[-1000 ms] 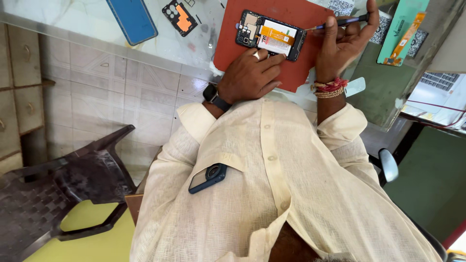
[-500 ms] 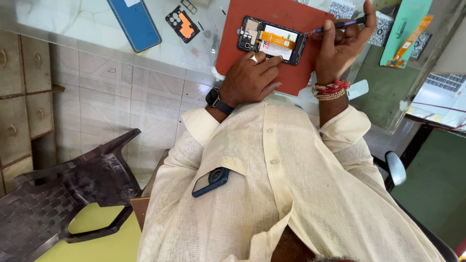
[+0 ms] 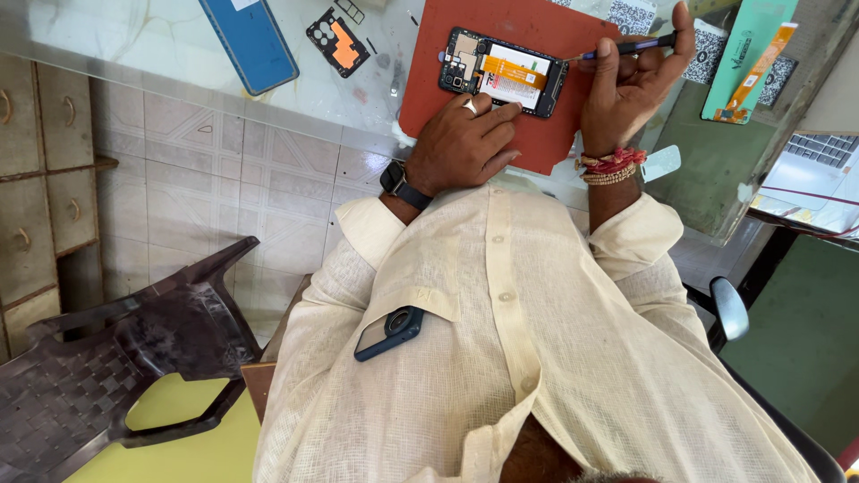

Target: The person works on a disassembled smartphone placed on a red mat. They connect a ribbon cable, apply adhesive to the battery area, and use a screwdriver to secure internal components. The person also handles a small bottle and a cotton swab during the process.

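On my feed, the only container I can make out is the shirt's chest pocket, and a dark phone sticks out of it, camera end up. At the left edge stands a cabinet of shut drawers; what they hold I cannot tell.

For packaging, a tall turquoise card pack lies at the right of the desk, with an orange flex strip lying slantwise across it. Two square black-and-white code cards peek out just beside the red mat.

The opened smartphone lies flat on that red mat, back cover off: dark circuit boards at its left end, a white battery with an orange ribbon cable across the middle. My left hand, ring on one finger and a dark watch at the wrist, presses its fingertips against the phone's near edge, steadying it without wrapping round it. My right hand, threads and beads at the wrist, is closed around a thin blue-handled tool whose tip touches the phone's right end. The hands sit apart, one at each side of the phone.

Farther left on the glass desk lie a blue back cover and a small black frame piece with an orange patch.
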